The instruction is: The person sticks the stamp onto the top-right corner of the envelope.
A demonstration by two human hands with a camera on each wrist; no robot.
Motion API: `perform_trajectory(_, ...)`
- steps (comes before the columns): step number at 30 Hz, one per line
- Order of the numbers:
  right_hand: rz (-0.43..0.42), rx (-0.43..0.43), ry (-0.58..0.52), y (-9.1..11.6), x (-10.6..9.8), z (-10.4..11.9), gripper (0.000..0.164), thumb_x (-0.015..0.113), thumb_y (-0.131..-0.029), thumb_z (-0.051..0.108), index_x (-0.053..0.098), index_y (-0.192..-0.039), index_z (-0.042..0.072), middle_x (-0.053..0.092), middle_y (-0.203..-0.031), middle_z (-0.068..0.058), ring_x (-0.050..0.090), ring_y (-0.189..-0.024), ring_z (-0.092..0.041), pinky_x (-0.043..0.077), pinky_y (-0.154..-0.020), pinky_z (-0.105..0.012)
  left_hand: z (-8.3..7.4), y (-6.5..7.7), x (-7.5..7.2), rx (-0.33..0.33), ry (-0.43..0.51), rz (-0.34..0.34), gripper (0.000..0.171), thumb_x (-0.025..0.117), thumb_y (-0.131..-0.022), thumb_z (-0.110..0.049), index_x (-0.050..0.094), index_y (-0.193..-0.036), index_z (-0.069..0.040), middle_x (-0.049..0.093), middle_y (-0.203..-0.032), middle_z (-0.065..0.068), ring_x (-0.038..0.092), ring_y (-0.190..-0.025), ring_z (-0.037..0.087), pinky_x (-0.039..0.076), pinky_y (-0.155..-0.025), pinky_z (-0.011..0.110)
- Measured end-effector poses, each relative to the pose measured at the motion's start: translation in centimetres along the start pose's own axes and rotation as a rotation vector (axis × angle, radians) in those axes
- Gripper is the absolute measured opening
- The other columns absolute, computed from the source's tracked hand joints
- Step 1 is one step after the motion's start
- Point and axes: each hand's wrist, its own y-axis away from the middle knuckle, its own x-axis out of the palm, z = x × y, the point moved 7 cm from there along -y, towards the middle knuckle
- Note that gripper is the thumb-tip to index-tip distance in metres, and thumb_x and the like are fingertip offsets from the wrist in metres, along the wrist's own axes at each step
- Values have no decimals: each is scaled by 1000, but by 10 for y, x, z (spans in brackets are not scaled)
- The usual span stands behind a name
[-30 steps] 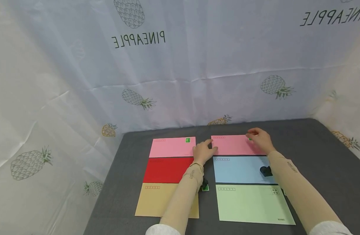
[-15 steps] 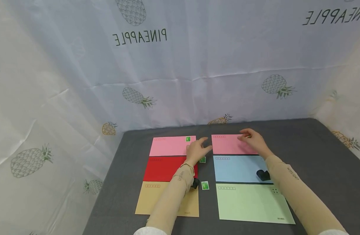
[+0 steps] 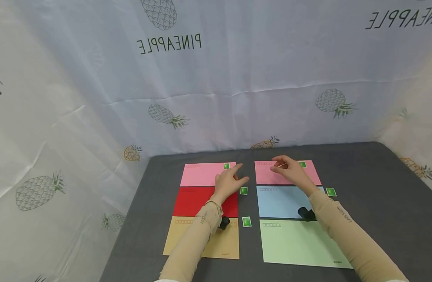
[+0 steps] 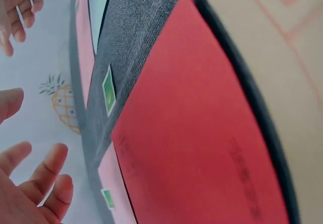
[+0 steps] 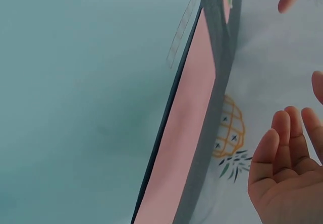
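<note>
My left hand [image 3: 228, 184] hovers over the right ends of the left pink envelope [image 3: 202, 176] and the red envelope [image 3: 191, 199], thumb and fingers spread. My right hand [image 3: 290, 172] is over the right pink envelope [image 3: 263, 176], its fingers loosely bent with nothing visible between them. One green stamp [image 3: 227, 166] shows at the left pink envelope's upper right corner; another stamp [image 3: 302, 164] is at the same corner of the right one. In the left wrist view the left hand [image 4: 38, 191] appears empty, as does the right hand [image 5: 285, 178] in the right wrist view.
Below lie a tan envelope [image 3: 177, 239], a blue envelope [image 3: 279, 203] and a green envelope [image 3: 290, 244] on the dark grey tabletop [image 3: 138, 227]. Loose stamps rest beside the red envelope [image 3: 244, 190], tan envelope [image 3: 246, 221] and blue envelope [image 3: 331, 192]. A pineapple-print curtain [image 3: 216, 78] hangs behind.
Both hands have shifted left. My right hand has left the right pink envelope's corner, uncovering the stamp there and one beside the blue envelope. Stamps between the two columns have come into view.
</note>
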Motion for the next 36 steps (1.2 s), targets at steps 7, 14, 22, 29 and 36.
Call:
perform_trajectory(7, 19, -25, -7, 3, 15, 14, 58, 63, -85, 46, 50, -130, 13, 58, -116, -11, 52, -105, -26, 46, -83, -33, 12, 12, -13, -42, 5, 7, 61, 60, -84, -47, 44, -139, -29, 54, -74, -3, 46, -67, 8, 26, -70, 32)
perform_trajectory(14, 32, -115, -1, 9, 31, 32, 48, 65, -86, 35, 53, -127, 12, 59, -113, -11, 55, -99, -24, 46, -79, -30, 21, 26, -31, -74, 4, -19, 60, 60, -83, -48, 45, -138, -30, 53, -74, -4, 47, -66, 9, 28, -72, 34)
perform_trajectory(22, 83, -237, -31, 15, 50, 52, 47, 69, -84, 29, 56, -123, 5, 59, -115, -17, 57, -96, -23, 49, -76, -30, 30, 45, -53, -58, 22, -60, 57, 62, -82, -47, 49, -135, -29, 56, -74, -6, 48, -66, 7, 30, -74, 36)
perform_trajectory(29, 120, -245, 1, 22, 62, 56, 47, 70, -83, 27, 57, -122, 4, 60, -117, -16, 57, -97, -23, 49, -77, -31, 58, 67, -73, -119, 43, -106, 55, 65, -82, -42, 51, -133, -27, 58, -74, -5, 49, -64, 6, 31, -75, 38)
perform_trajectory(36, 149, -261, 11, 26, 72, 59, 40, 69, -84, 24, 60, -118, 4, 61, -116, -12, 58, -96, -22, 49, -81, -36, 84, 88, -88, -194, 59, -121, 57, 68, -82, -39, 52, -134, -22, 59, -74, -3, 51, -65, 8, 26, -73, 37)
